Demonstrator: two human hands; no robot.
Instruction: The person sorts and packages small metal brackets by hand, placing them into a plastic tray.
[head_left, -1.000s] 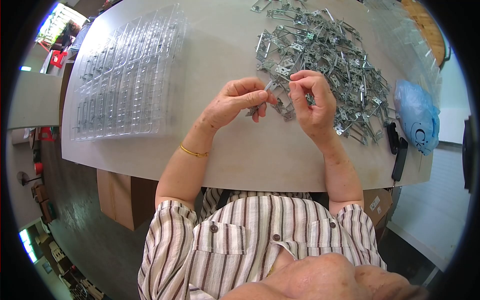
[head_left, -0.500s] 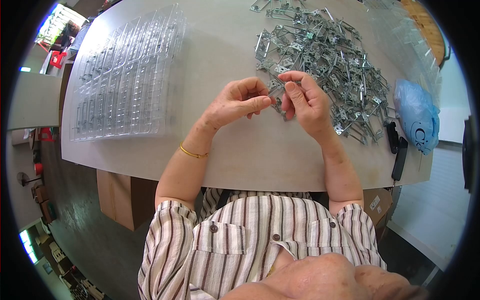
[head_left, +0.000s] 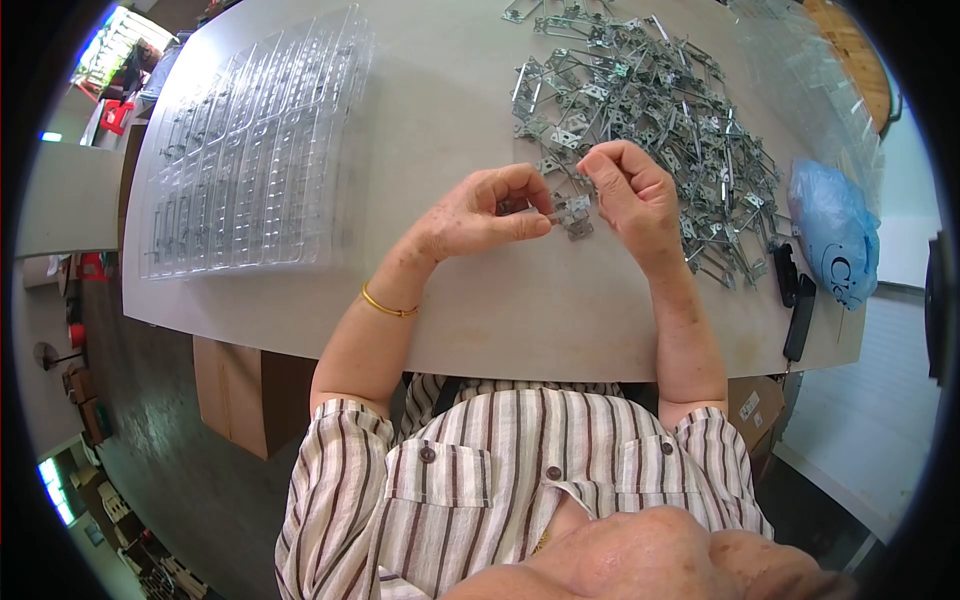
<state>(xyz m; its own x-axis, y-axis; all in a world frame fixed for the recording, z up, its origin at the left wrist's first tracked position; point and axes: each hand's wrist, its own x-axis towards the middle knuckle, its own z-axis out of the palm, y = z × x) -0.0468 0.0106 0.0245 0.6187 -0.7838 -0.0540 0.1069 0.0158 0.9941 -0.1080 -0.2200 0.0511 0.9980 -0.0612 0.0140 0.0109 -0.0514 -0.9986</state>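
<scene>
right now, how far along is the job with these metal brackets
Looks done: rows of thin metal parts in the clear ribbed plastic tray. In hand: a small silvery metal bracket in the left hand; the right hand is pinched, contents unclear. Apparently left: the large tangled heap of silvery metal brackets, loose.

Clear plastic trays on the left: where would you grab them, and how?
Probably by the right-hand rim of the clear plastic trays, coming from the right, where bare tabletop leaves room. They look broad, shallow and loaded with metal pieces, so a second grip opposite should help keep them level.
</scene>
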